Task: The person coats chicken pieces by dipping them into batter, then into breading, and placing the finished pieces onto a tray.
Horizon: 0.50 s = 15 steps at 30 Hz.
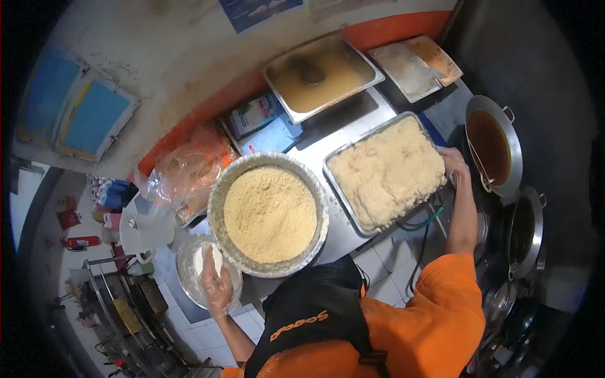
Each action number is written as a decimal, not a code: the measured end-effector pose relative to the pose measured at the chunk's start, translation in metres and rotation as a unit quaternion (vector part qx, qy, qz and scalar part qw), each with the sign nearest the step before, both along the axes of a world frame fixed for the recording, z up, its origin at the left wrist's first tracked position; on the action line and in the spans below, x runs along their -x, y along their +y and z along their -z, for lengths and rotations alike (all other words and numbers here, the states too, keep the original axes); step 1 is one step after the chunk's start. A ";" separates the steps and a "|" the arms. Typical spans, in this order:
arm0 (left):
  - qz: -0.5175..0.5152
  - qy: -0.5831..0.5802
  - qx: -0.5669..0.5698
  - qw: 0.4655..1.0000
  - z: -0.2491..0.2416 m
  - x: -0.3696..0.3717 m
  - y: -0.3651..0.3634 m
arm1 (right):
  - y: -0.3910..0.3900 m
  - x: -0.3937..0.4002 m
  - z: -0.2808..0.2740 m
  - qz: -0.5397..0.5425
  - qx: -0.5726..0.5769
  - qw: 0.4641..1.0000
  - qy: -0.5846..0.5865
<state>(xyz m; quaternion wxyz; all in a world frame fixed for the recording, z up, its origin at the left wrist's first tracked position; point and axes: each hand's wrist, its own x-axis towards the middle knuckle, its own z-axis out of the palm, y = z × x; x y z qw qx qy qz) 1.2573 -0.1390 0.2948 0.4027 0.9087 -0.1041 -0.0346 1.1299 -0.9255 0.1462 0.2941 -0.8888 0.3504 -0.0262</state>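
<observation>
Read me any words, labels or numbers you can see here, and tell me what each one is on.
Apron: orange lettering, seen upside down, roughly "Soooo"; exact word unclear.
Packets behind the bowl: print too small to read.
Posters on the wall: blurred, unreadable.
No other text visible.

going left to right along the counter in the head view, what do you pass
left hand over a small bowl → round crumb bowl → rectangular tray of breaded pieces → right hand at the tray's edge → wok of oil

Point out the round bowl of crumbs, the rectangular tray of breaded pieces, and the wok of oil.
round bowl of crumbs [217, 211], head view, left metal rim.
rectangular tray of breaded pieces [333, 176], head view, near-left rim.
wok of oil [515, 148], head view, right rim.
</observation>
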 end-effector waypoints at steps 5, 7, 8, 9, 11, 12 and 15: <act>-0.028 0.045 0.034 0.998 -0.007 -0.004 -0.014 | -0.013 -0.103 -0.037 -0.023 -0.270 0.962 0.024; -0.042 0.057 0.012 0.997 -0.018 -0.005 -0.024 | -0.006 -0.144 -0.041 -0.014 -0.268 0.961 0.069; -0.043 0.056 0.006 0.997 -0.017 -0.007 -0.026 | -0.012 -0.165 -0.031 -0.085 -0.242 0.963 0.077; -0.048 0.049 0.007 0.998 -0.014 -0.008 -0.025 | -0.014 -0.181 -0.025 -0.156 -0.214 0.961 0.083; -0.058 0.043 0.006 0.997 -0.014 -0.008 -0.029 | 0.005 -0.210 -0.029 -0.185 -0.199 0.959 0.075; -0.059 0.036 -0.017 0.997 -0.016 -0.009 -0.033 | 0.013 -0.223 -0.032 -0.212 -0.180 0.958 0.066; -0.061 0.025 -0.058 0.996 -0.030 -0.008 -0.046 | 0.032 -0.251 -0.025 -0.235 -0.219 0.947 0.029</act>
